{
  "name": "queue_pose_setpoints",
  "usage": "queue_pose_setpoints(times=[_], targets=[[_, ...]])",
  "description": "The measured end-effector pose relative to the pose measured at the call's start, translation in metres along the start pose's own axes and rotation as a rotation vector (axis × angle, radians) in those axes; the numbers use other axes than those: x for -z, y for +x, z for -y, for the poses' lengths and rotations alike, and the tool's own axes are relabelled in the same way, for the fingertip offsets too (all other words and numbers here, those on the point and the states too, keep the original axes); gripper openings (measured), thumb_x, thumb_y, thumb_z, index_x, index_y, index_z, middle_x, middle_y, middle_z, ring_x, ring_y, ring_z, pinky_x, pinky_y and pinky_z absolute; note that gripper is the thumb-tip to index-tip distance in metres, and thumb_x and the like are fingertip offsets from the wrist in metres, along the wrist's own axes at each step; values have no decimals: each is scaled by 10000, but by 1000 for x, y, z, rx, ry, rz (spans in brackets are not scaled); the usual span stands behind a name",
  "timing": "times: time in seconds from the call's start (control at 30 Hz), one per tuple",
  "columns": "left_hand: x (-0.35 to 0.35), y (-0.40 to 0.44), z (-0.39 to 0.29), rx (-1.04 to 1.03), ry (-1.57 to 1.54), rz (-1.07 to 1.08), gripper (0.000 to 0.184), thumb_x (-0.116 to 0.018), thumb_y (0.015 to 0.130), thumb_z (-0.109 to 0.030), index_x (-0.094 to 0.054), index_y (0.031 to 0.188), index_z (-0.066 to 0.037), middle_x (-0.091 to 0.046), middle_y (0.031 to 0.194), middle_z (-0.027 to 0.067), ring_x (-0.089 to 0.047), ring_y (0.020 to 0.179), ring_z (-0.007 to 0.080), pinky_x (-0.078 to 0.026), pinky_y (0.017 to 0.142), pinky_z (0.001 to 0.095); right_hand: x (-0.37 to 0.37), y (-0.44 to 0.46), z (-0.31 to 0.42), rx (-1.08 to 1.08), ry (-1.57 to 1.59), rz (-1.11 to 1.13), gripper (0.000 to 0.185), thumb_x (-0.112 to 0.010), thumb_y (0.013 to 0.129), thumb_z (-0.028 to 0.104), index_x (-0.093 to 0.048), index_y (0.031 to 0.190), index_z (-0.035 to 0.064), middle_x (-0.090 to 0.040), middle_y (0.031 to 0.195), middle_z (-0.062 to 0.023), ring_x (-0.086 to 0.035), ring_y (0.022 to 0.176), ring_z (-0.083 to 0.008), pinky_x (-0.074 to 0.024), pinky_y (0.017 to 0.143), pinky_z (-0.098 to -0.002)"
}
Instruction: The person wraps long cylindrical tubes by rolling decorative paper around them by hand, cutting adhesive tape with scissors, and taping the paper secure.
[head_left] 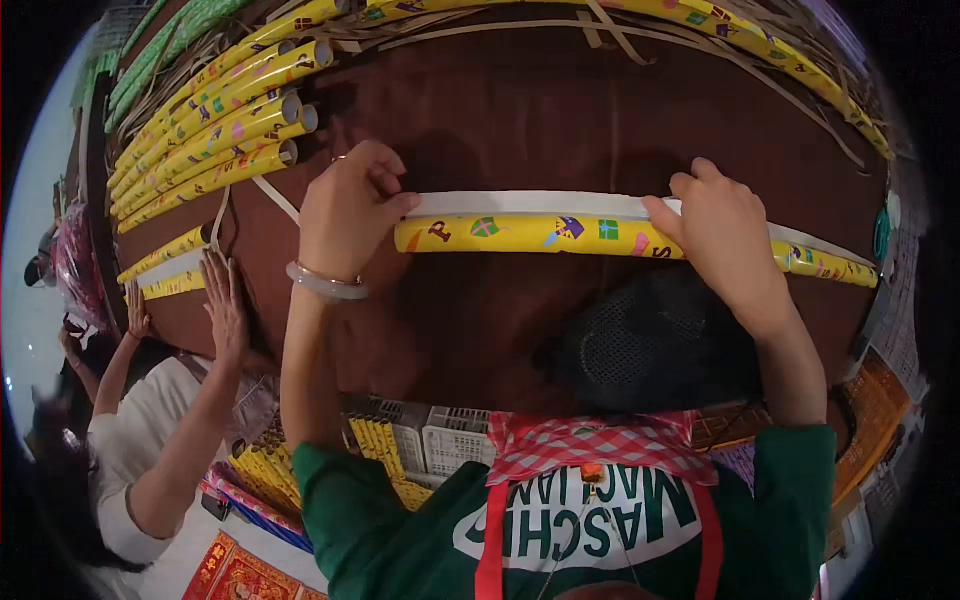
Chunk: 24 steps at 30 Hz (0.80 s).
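Note:
A yellow roll of printed wrapping paper (590, 235) lies crosswise on the brown table before me, with a white strip (530, 205) running along its far edge. My left hand (345, 215), wearing a ring and a pale bangle, pinches the strip's left end between thumb and fingers. Over the right part of the roll, my right hand (728, 240) is closed, thumb at the white strip and fingers curled beyond it. The palm hides part of the roll, which continues to the right of that hand.
Several yellow rolls (230, 130) are stacked at upper left, green rolls (170, 60) behind. A co-worker's hands (228, 310) rest at another yellow roll (175, 285) on the left. Loose tan strips (480, 35) lie along the far side. A dark mesh-backed chair (640, 345) and crates (455, 440) stand nearby.

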<state>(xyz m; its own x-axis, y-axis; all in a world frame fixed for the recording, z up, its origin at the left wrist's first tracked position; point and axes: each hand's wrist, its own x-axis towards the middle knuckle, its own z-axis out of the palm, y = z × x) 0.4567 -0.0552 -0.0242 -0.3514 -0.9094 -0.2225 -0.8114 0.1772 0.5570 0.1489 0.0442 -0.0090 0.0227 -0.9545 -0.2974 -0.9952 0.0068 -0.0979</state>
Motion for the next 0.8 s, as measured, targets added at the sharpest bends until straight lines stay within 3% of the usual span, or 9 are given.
queue_pose_setpoints(times=[0.17,0.33,0.6,0.8], targets=[[-11,8,-21,-48,34,102,317,-791,603,-137,-591,847,-99,-596,709,18,-590,739,211,-468,622,355,-2,1,-1,-32,22,20,363,-619,835,364,-647,774,7,-574,819,-149,-627,695,-340,-513,641,-434],[-23,17,-43,-88,10,142,312,-782,602,-133,-587,842,-95,-601,716,18,-592,741,228,-470,621,358,-1,2,0,-18,-5,9,335,-639,816,349,-666,778,17,-591,808,-142,-641,694,-318,-525,612,-412],[-32,37,-72,-304,316,229,359,-793,601,-154,-587,884,-78,-614,740,49,-606,767,257,-478,656,378,-4,1,0,-7,-21,-27,319,-653,810,343,-667,777,26,-592,806,-131,-641,685,-305,-527,605,-397],[-48,51,-104,-407,337,295,353,-784,601,-152,-566,866,-71,-617,763,59,-610,790,268,-479,659,387,-6,1,1,-6,-23,-45,296,-665,792,329,-673,764,35,-598,796,-116,-644,664,-278,-526,576,-375]])
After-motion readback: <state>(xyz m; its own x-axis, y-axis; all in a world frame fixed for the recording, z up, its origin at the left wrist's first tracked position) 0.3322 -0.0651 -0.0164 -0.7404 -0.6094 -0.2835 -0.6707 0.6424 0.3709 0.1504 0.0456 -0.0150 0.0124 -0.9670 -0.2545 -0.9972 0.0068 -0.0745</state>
